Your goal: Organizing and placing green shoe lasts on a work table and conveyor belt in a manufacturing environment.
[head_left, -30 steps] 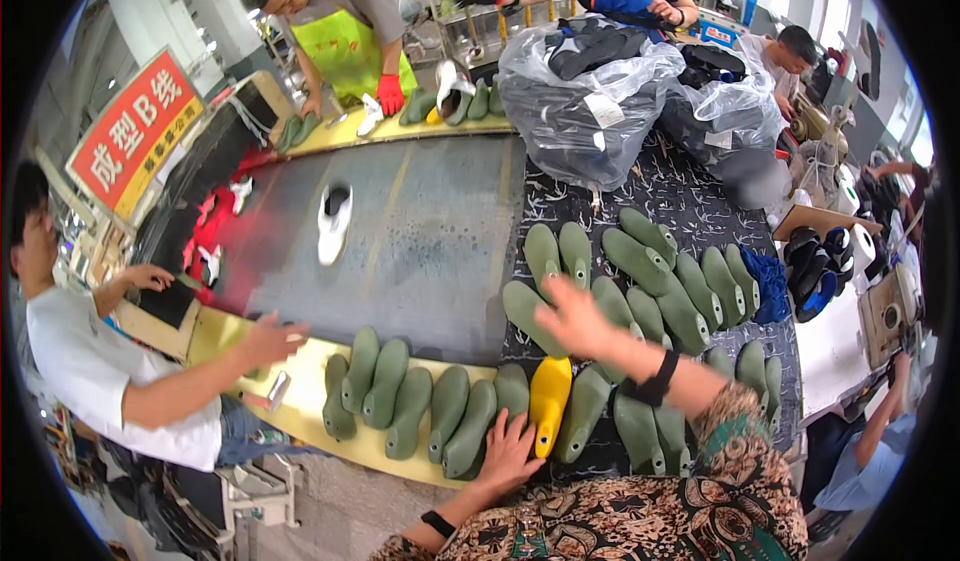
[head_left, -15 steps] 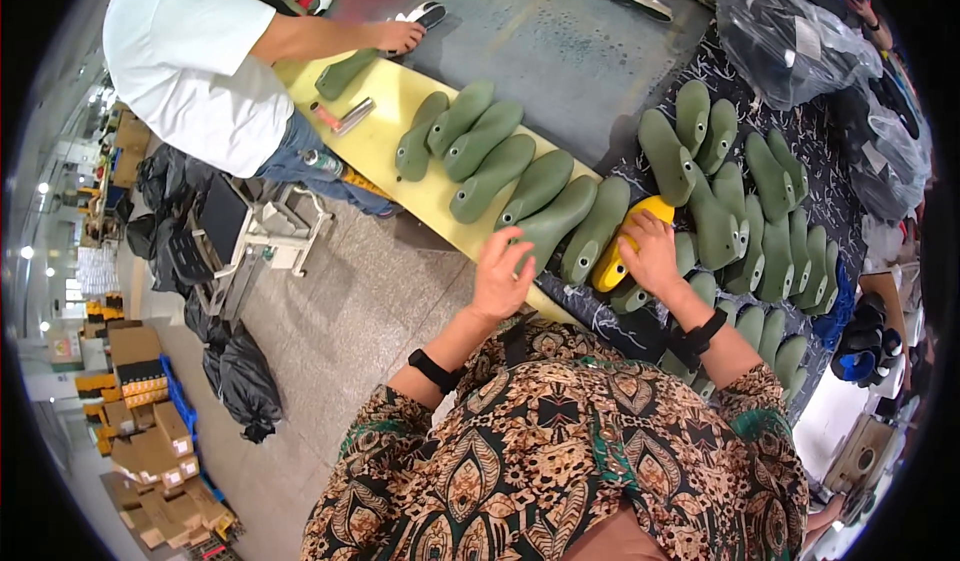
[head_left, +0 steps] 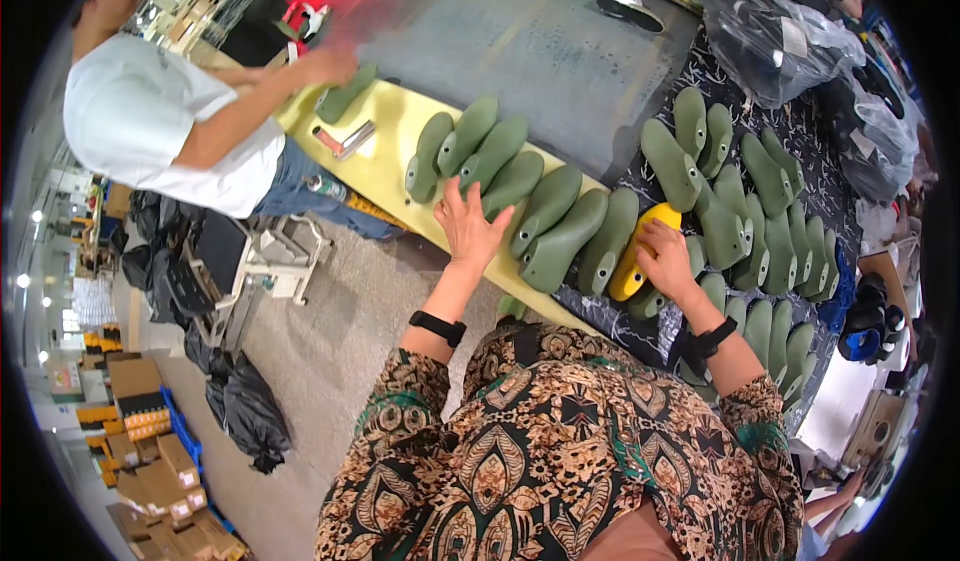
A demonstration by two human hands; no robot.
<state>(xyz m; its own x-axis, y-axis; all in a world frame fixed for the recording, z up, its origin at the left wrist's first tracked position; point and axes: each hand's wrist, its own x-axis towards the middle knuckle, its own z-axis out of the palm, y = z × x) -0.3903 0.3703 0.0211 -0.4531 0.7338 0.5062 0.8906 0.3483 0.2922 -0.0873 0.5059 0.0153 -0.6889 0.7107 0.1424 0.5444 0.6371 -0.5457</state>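
My left hand [head_left: 468, 229] is open, fingers spread, at the near edge of the yellow board [head_left: 395, 121]. Its fingertips are beside the heel end of a green shoe last [head_left: 515, 181]; I cannot tell whether they touch it. My right hand [head_left: 666, 261] has its fingers curled over a yellow shoe last [head_left: 628, 277], which lies tilted among the green ones. Between my hands lie more green shoe lasts [head_left: 565, 241], side by side on the board's right part. Black bands circle both my wrists.
Rows of green lasts [head_left: 765, 251] lie on dark patterned cloth at the right. A co-worker in a white shirt [head_left: 170, 126] stands at the board's far left. A grey belt [head_left: 500, 51] carries a shoe [head_left: 630, 11]. Plastic bags [head_left: 780, 41] are piled at the far right.
My left hand has moved left and away from me, its fingers spreading. My right hand stays at the yellow last. The co-worker's hand has drawn back left from the belt.
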